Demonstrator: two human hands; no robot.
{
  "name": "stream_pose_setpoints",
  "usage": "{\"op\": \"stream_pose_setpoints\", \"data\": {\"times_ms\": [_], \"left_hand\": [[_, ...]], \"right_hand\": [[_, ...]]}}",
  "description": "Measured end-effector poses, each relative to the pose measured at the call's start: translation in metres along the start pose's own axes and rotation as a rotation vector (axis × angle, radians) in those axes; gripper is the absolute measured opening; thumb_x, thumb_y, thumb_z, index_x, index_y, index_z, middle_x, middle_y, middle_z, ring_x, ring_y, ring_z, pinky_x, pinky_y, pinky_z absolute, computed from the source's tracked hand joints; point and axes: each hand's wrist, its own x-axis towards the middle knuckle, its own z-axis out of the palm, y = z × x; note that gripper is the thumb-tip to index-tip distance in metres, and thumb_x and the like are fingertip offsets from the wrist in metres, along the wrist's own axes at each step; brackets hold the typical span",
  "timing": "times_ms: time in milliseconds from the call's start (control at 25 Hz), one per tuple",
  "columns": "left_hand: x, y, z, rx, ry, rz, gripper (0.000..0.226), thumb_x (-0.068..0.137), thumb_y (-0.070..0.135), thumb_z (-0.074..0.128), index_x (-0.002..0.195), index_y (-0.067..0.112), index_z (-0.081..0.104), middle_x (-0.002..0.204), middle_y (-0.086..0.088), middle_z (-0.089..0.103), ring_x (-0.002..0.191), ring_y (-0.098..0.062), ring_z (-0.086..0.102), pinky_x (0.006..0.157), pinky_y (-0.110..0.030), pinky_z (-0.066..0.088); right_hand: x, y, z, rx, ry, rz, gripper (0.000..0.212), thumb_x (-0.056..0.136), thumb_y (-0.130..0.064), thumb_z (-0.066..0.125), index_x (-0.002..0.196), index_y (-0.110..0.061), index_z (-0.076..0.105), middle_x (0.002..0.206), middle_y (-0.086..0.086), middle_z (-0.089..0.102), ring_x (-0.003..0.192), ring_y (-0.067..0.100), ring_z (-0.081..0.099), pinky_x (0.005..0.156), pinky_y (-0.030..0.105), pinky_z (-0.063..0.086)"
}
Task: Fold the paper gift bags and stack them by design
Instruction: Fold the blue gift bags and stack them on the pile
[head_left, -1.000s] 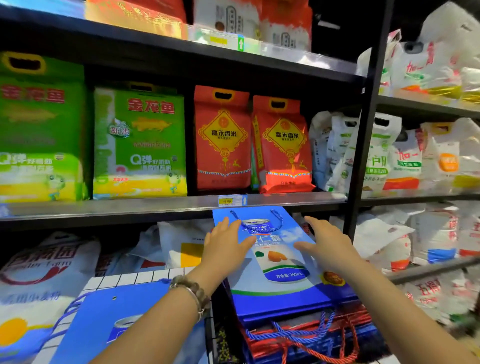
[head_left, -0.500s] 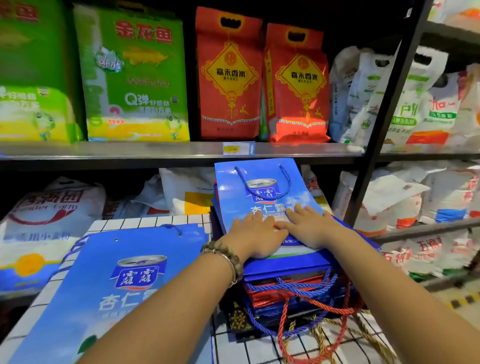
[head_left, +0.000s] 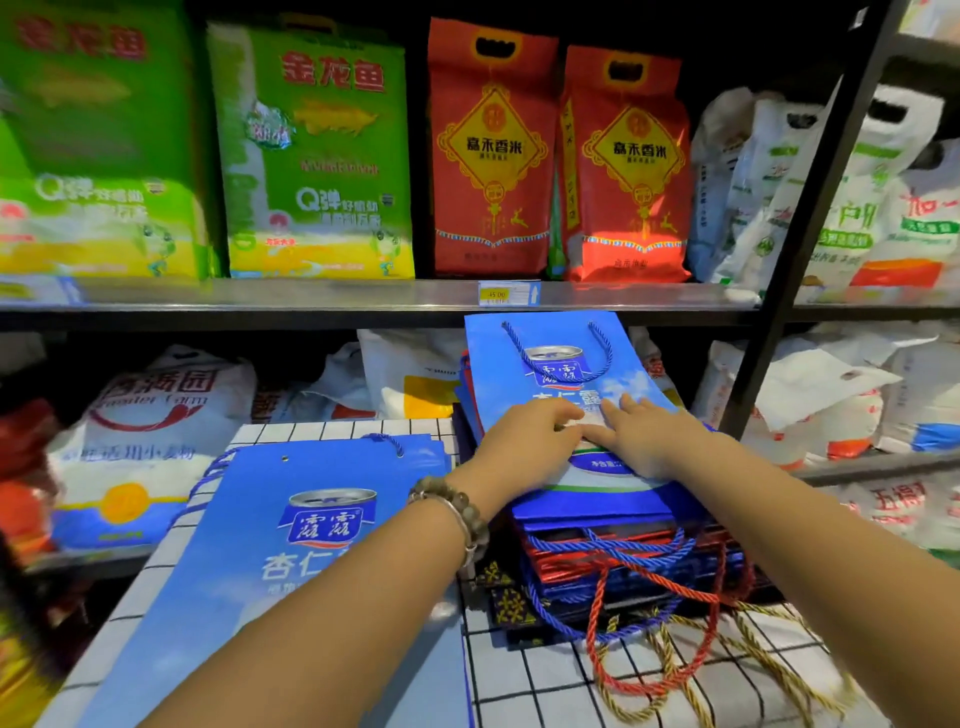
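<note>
A folded blue gift bag (head_left: 558, 364) with a can picture and blue rope handles lies on top of a stack of flattened bags (head_left: 623, 551), blue and shiny red, with red, blue and gold cords spilling out at the front. My left hand (head_left: 524, 447) and my right hand (head_left: 649, 441) lie flat side by side on the top bag, fingers straight, pressing it down. A second blue bag (head_left: 291, 535) of the same design lies flat to the left, under my left forearm.
The bags rest on a white table with a black grid pattern (head_left: 597, 686). Behind it, a dark metal shelf (head_left: 363, 301) carries green and red rice sacks; white flour sacks fill the lower shelves. A black upright post (head_left: 795, 249) stands at the right.
The view tilted down from the shelves to the table. Both hands came down from the bag's sides, met at its middle and now lie flat on it.
</note>
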Motion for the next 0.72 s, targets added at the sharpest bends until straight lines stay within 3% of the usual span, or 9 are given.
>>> {"op": "stream_pose_setpoints", "data": {"times_ms": [80, 120, 240, 320, 400, 480, 560, 640, 720], "left_hand": [[-0.023, -0.001, -0.011, -0.087, 0.056, 0.046, 0.035, 0.092, 0.021, 0.050, 0.127, 0.021, 0.054, 0.133, 0.000, 0.053, 0.120, -0.017, 0.050, 0.102, -0.034, 0.039], [-0.035, -0.005, -0.017, -0.069, 0.081, 0.083, 0.037, 0.092, 0.020, 0.051, 0.128, 0.022, 0.052, 0.134, 0.001, 0.051, 0.121, -0.015, 0.049, 0.103, -0.032, 0.038], [-0.067, -0.030, -0.036, 0.140, 0.223, 0.099, 0.039, 0.094, 0.024, 0.048, 0.133, 0.024, 0.044, 0.136, 0.007, 0.045, 0.123, -0.011, 0.043, 0.098, -0.028, 0.036], [-0.080, -0.055, -0.047, 0.279, 0.264, -0.066, 0.042, 0.095, 0.028, 0.045, 0.136, 0.024, 0.039, 0.140, 0.006, 0.041, 0.125, -0.015, 0.040, 0.098, -0.030, 0.035], [-0.089, -0.083, -0.049, 0.506, 0.131, -0.314, 0.052, 0.096, 0.040, 0.039, 0.143, 0.021, 0.027, 0.149, -0.003, 0.028, 0.134, -0.022, 0.030, 0.105, -0.037, 0.029], [-0.100, -0.106, -0.047, 0.551, 0.004, -0.502, 0.063, 0.096, 0.052, 0.030, 0.148, 0.022, 0.013, 0.155, -0.005, 0.011, 0.142, -0.025, 0.010, 0.113, -0.046, 0.013], [-0.109, -0.119, -0.042, 0.483, -0.016, -0.530, 0.062, 0.096, 0.053, 0.027, 0.148, 0.023, 0.013, 0.155, -0.004, 0.008, 0.144, -0.024, 0.003, 0.115, -0.050, 0.001], [-0.115, -0.125, -0.040, 0.533, -0.044, -0.479, 0.057, 0.097, 0.046, 0.027, 0.148, 0.024, 0.014, 0.157, -0.004, 0.004, 0.144, -0.025, -0.002, 0.114, -0.052, -0.003], [-0.115, -0.131, -0.041, 0.520, -0.041, -0.449, 0.057, 0.096, 0.044, 0.030, 0.149, 0.026, 0.015, 0.157, -0.003, 0.004, 0.144, -0.026, -0.001, 0.114, -0.052, 0.000]], "right_hand": [[-0.009, -0.007, -0.015, 0.036, 0.188, 0.073, 0.055, 0.095, -0.054, 0.026, 0.129, -0.015, 0.046, 0.136, 0.013, 0.046, 0.123, 0.029, 0.044, 0.092, 0.042, 0.038], [-0.014, -0.011, -0.024, 0.048, 0.323, 0.067, 0.047, 0.095, -0.050, 0.032, 0.123, -0.016, 0.050, 0.129, 0.010, 0.053, 0.117, 0.027, 0.049, 0.087, 0.039, 0.040], [-0.037, -0.042, -0.058, 0.282, 0.584, -0.024, 0.042, 0.093, -0.029, 0.048, 0.134, -0.021, 0.044, 0.134, 0.005, 0.051, 0.121, 0.025, 0.048, 0.092, 0.037, 0.040], [-0.047, -0.080, -0.082, 0.404, 0.699, -0.133, 0.042, 0.092, -0.019, 0.047, 0.135, -0.021, 0.044, 0.132, 0.004, 0.053, 0.120, 0.026, 0.048, 0.091, 0.037, 0.040], [-0.046, -0.129, -0.096, 0.327, 0.753, -0.278, 0.037, 0.091, -0.014, 0.046, 0.128, -0.020, 0.048, 0.121, 0.005, 0.056, 0.112, 0.028, 0.052, 0.079, 0.034, 0.039], [-0.036, -0.177, -0.095, 0.250, 0.695, -0.392, 0.032, 0.089, -0.010, 0.048, 0.120, -0.015, 0.050, 0.112, 0.008, 0.057, 0.104, 0.029, 0.054, 0.070, 0.032, 0.031], [-0.013, -0.213, -0.075, 0.281, 0.473, -0.400, 0.029, 0.090, -0.012, 0.049, 0.119, -0.010, 0.049, 0.115, 0.012, 0.055, 0.107, 0.031, 0.052, 0.072, 0.035, 0.035], [0.012, -0.239, -0.049, 0.392, 0.218, -0.344, 0.036, 0.095, -0.024, 0.044, 0.128, -0.009, 0.043, 0.131, 0.014, 0.045, 0.122, 0.032, 0.042, 0.093, 0.043, 0.036], [0.028, -0.252, -0.031, 0.452, 0.118, -0.288, 0.045, 0.097, -0.034, 0.039, 0.136, -0.011, 0.036, 0.143, 0.012, 0.034, 0.134, 0.030, 0.027, 0.109, 0.051, 0.020]]}}
